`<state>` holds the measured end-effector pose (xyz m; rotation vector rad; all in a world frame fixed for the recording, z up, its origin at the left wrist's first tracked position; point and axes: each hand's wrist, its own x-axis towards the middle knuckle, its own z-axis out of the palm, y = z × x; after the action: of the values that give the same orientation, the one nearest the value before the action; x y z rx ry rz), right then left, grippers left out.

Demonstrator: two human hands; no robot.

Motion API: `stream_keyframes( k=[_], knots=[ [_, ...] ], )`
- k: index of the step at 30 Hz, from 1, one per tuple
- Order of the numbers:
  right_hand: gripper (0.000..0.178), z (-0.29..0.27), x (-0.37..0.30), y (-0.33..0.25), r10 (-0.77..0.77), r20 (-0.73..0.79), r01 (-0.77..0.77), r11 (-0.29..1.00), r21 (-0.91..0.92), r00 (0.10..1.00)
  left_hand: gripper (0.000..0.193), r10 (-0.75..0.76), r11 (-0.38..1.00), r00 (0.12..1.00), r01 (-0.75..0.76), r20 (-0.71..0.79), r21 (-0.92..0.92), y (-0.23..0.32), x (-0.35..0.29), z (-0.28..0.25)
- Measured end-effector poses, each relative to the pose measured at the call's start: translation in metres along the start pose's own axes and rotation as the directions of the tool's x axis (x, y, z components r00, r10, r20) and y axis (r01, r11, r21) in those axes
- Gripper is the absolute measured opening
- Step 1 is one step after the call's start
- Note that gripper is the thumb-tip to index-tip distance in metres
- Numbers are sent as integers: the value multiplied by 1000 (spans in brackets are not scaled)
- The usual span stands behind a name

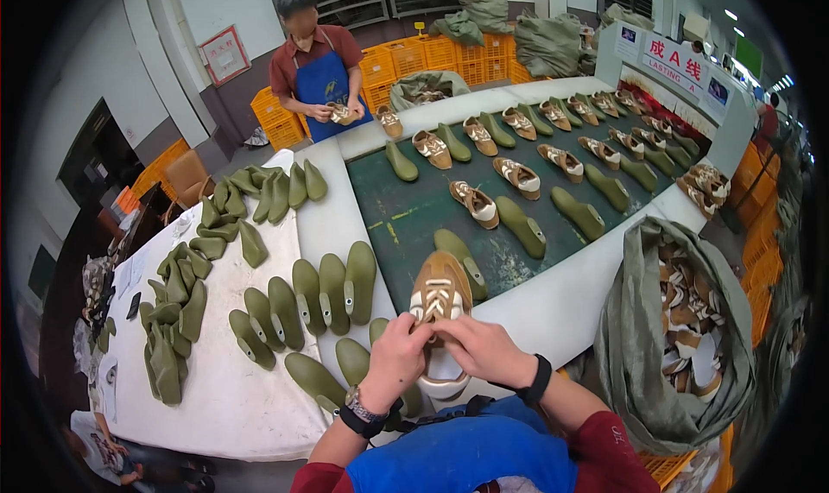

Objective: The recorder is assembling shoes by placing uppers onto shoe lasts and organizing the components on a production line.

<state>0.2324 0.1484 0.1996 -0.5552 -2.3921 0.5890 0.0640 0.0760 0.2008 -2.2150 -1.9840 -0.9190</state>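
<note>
Tan-and-white shoe upper (440,307) at bench edge, long axis 12–6 o'clock, toe at 12; left hand (395,361) and right hand (484,350) both closed on its heel end at 6, equally near, fingers pinching the laces

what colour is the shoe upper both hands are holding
Tan-brown with white stripes and cream trim; the shoe upper shows best in the head view.

Two people (313,57), one open sack (643,355), many green lasts (321,293).
</note>
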Motion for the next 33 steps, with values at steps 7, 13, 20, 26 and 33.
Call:
stream_keyframes(
  k=[7, 13, 20, 26, 33],
  knots=[
    [17, 26, -106, 67, -212, 635, -312, 730, 609, 743, 16, -161, 985, 984, 165, -73, 54, -41, -28, -6],
    [25, 11, -60, 49, 253, 229, -282, 954, 104, 940, 10, -155, 988, 986, 155, -60, -8, -19, -22, 13],
    [31, 18, -18, -10, 71, 400, -50, 997, -63, 914, 12, -143, 990, 989, 143, -25, 8, -19, -21, 23],
    [25, 31, -17, -1, 123, 439, -140, 990, 7, 890, 18, -208, 977, 978, 208, -15, 51, -35, -17, 21],
    [22, 35, 27, 63, 127, 345, -163, 984, 77, 930, 47, -280, 946, 959, 285, 54, -153, -61, -6, 16]
  ],
)
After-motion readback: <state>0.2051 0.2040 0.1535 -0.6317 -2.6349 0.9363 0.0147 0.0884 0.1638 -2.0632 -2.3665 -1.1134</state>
